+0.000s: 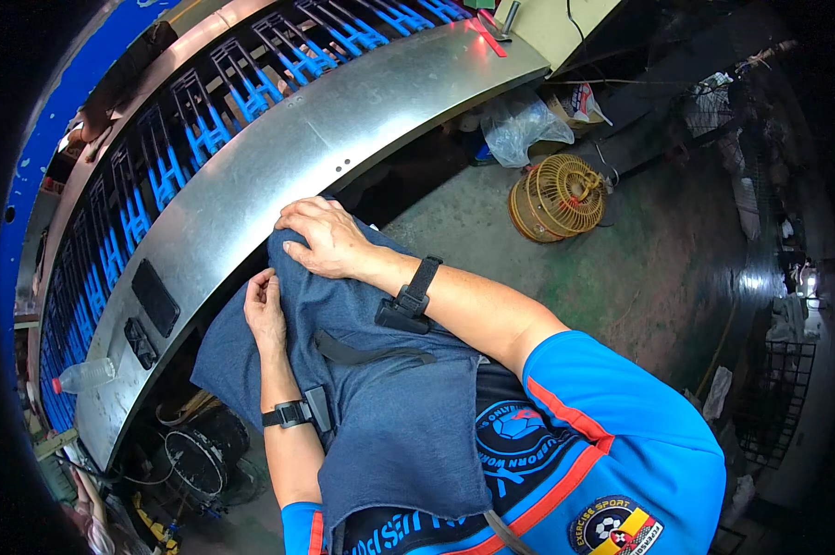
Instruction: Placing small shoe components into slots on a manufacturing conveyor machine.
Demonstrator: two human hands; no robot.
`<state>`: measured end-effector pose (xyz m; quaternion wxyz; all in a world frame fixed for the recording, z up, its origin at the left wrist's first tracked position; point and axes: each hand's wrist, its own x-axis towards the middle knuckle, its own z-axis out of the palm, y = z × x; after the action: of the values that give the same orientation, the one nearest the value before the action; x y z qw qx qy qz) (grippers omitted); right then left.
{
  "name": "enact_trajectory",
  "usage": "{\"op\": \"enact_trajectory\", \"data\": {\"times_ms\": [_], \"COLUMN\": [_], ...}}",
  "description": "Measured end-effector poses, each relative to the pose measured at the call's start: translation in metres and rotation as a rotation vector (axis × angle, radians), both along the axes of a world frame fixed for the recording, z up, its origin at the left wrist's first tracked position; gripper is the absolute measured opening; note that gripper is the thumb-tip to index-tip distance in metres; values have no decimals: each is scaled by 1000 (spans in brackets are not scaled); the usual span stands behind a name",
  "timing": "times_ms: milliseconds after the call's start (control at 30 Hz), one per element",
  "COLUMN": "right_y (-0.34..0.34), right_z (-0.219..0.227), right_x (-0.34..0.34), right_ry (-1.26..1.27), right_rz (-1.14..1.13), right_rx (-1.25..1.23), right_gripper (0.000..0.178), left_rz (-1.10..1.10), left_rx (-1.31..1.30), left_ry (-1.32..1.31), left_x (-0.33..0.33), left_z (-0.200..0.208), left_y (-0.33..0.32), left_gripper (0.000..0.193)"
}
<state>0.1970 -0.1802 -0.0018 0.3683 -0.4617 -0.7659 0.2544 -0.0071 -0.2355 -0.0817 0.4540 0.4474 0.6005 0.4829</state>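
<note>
My right hand point(323, 237) rests palm down over the knee, on the dark blue apron point(403, 421), its fingers slightly spread and the fingertips near the edge of the metal ledge point(241, 180). Beside it on the left, my left hand point(265, 305) is held against the apron with its fingers curled in toward the thumb. Whether a bit of cloth or something small is pinched there is hidden. Black straps with small dark boxes circle both wrists. A dark strip of cloth point(371, 351) lies across the apron in my lap.
On the ledge's left lie a black phone point(155, 298), a small black object point(141, 343) and a clear bottle point(88, 376). Behind the ledge runs a row of blue-and-black forked parts point(209, 129). A red-handled tool point(488, 35) sits at its far end. A round cage point(558, 198) stands on the floor.
</note>
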Motion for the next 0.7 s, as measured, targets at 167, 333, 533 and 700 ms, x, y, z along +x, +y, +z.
{"op": "enact_trajectory", "data": {"times_ms": [167,333,533,700], "right_y": [1,1,2,3], "right_z": [1,1,2,2], "right_x": [3,2,4,5], "right_ry": [1,11,5,0], "right_rz": [-3,-3,11,2], "right_rx": [8,12,-2,2], "right_gripper": [31,31,32,32], "left_rz": [-2,0,0,3], "left_rx": [-27,4,-8,-14], "left_ry": [15,9,12,22], "left_x": [4,3,5,9], "left_z": [4,3,5,12], "left_y": [1,1,1,0], "left_gripper": [18,18,18,18]}}
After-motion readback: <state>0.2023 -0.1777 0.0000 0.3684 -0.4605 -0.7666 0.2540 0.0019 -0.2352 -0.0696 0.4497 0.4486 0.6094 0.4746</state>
